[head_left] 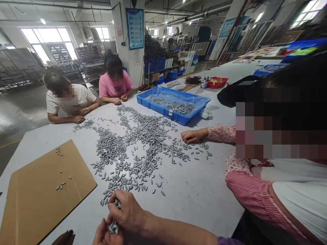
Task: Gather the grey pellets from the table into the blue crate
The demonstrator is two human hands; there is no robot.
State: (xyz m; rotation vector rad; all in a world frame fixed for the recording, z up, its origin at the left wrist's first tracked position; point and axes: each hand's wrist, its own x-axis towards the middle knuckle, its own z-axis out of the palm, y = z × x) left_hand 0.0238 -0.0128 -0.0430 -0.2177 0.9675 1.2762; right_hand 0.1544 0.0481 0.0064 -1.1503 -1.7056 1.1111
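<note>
A wide spread of small silver-grey pieces [150,132], oval with pointed ends, lies over the white table. At the near edge of this spread, my right hand [130,211] has its fingers curled round several of them. Just below it, my left hand [102,236] is cupped, partly cut off by the bottom of the view, with more of the grey pieces [113,227] in it. The two hands touch or nearly touch; which fingers press which piece is hard to make out.
A brown cardboard sheet [48,190] with a few grey pieces lies at left. Beyond the spread stands a blue tray [163,110] lined with plastic, holding more pieces. A co-worker's hand [192,136] rests at right; two people [116,81] lean over the far side. A red tray [217,82] sits behind.
</note>
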